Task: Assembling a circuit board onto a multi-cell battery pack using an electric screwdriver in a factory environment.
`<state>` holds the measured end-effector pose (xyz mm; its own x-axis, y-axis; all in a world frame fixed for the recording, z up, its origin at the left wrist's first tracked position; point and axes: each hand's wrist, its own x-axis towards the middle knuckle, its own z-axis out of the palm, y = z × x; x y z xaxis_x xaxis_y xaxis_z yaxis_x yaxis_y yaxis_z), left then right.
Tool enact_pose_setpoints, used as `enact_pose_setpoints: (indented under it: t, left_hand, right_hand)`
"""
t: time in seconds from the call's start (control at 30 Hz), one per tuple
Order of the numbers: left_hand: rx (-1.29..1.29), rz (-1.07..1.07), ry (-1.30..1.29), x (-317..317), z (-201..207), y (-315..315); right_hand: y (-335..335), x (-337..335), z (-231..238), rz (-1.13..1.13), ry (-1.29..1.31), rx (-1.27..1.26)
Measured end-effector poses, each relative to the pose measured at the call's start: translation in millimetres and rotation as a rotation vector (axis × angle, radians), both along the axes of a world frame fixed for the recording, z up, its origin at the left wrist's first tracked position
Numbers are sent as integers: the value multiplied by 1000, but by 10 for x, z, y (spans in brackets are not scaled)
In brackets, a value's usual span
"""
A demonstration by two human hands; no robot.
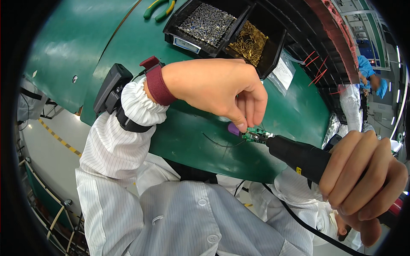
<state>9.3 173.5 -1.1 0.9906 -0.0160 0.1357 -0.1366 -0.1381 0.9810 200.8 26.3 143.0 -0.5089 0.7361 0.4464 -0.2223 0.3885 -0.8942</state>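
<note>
My right hand (363, 179) is wrapped round a black electric screwdriver (299, 158) with a cord. Its tip meets a small green circuit board (255, 135) with metal parts on it. My left hand (222, 87) pinches the board's near-left side between thumb and fingers, just above the table. Something purple (233, 129) sits by the left thumb, against the board; its kind is partly hidden. A thin dark wire (222, 146) trails left from there over the green table mat (192, 141). A maroon wrist strap (160, 85) circles my left wrist.
Black bins hold silver screws (207, 23) and brass-coloured standoffs (250, 42) at the back. Green-yellow pliers (160, 9) lie left of them. Red wires (318, 68) hang at the black rack on the right, near a clear bag (282, 77). A co-worker in blue (367, 70) is far right.
</note>
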Motion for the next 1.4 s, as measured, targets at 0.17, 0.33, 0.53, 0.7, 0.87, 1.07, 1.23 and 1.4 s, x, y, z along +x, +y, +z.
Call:
enact_pose_setpoints:
  t: [0.17,0.33,0.53,0.7,0.87,1.07,1.23,1.4]
  left_hand:
    - [25,29,-19,-22,16,3]
    - [49,42,-41,3,6,-4]
    - [82,62,-55,-6,16,-14]
    - [96,66,-75,1,-2,-21]
    - [90,59,-98,16,-17,-22]
    - [49,49,-56,2,5,-12]
    - [19,82,-45,-67,58,77]
    - [-105,151,-153,-97,35,155]
  right_hand:
    - [97,-33,-42,11,31,-29]
    - [150,-76,-46,18,38,-43]
    - [164,-113,-54,20,54,-56]
    - [172,-137,-42,19,63,-58]
    - [203,-183,-38,33,71,-65]
    - [220,-235,-13,46,71,-73]
    - [254,-273,31,42,73,-78]
    - [195,-299,172,4,80,-57]
